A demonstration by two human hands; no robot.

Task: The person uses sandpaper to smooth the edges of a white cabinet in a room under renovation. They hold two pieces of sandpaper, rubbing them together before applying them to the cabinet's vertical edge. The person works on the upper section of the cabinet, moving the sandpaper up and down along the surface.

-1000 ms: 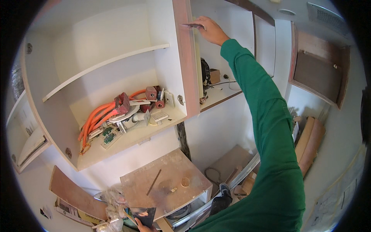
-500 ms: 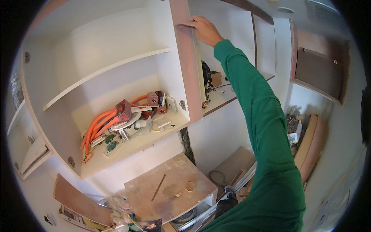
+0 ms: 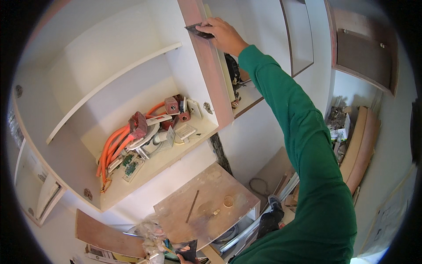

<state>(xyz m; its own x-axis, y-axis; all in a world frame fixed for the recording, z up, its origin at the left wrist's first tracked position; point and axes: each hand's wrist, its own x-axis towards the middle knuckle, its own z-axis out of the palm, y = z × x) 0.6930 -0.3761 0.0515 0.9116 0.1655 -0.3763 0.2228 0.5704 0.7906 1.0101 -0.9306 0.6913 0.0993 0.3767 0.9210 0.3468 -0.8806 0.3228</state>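
My right hand [image 3: 222, 35], in a green sleeve, is closed on a dark flat scraper blade [image 3: 195, 29], held against the pinkish vertical strip [image 3: 215, 83] between two open wall cupboards. Low in the view my left hand [image 3: 183, 259] grips a second dark flat plate [image 3: 188, 248] with something thin and coloured behind it. The left cupboard has a white shelf [image 3: 112, 80] and, below it, orange conduit [image 3: 109, 149], red boxes [image 3: 171, 105], white fittings and a green circuit board [image 3: 130, 163]. Dark gear [image 3: 232, 66] sits in the right cupboard.
Below stands a dusty low cabinet top [image 3: 176, 204]. A curved board [image 3: 107, 233] and crumpled plastic [image 3: 149, 231] lie left of it; metal lengths [image 3: 239, 240] and my dark shoe [image 3: 274, 206] are right. Tan rolls [image 3: 360, 145] stand under a small brown cupboard [image 3: 365, 57].
My right hand and the blade have moved left onto the pink strip, with more of the blade's face now showing. The view has shifted, bringing the right side higher.
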